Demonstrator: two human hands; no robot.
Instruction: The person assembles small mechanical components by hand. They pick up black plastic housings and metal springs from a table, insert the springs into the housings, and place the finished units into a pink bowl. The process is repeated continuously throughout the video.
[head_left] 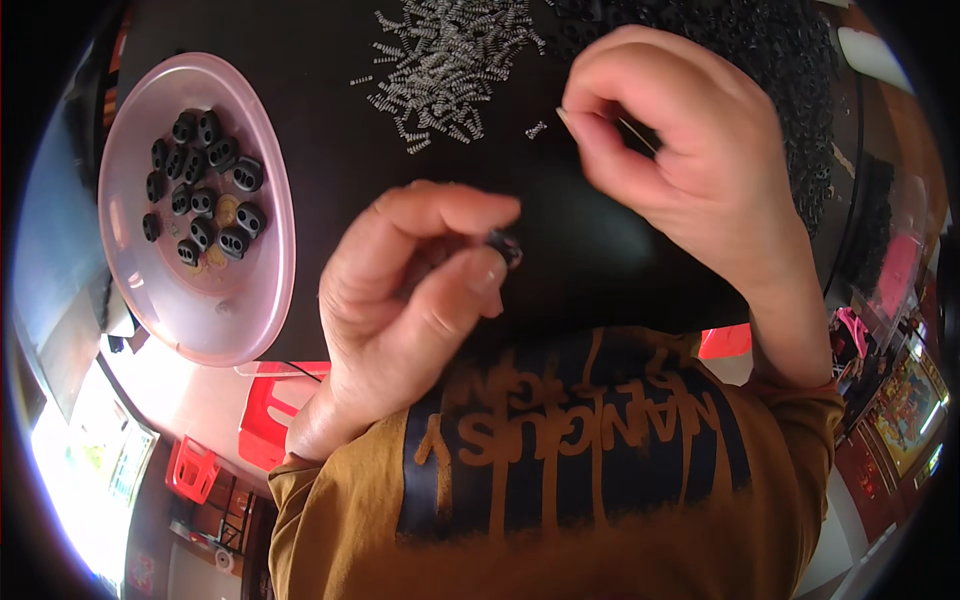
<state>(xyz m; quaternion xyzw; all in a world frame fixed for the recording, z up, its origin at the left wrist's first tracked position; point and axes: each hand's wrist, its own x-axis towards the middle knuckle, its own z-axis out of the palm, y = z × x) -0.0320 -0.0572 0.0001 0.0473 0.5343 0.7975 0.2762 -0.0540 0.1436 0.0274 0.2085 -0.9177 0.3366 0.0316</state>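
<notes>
My left hand [400, 280] is closed in a pinch, holding a small black plastic part [508, 246] between thumb and fingers; most of it is hidden behind them. Farther right, my right hand [680, 130] is curled with its thumb and forefinger tips together. Whatever it might hold is too small to make out. Just left of those fingertips a single small metal spring [537, 130] lies apart on the dark table. A heap of small metal springs [455, 60] spreads behind my hands.
At the left stands a translucent pink bowl [270, 180] with several black two-hole cord locks [203, 203] in it. Many loose black plastic parts [790, 90] cover the far right of the dark table [330, 130]. Red stools [265, 415] stand on the floor beyond the near edge.
</notes>
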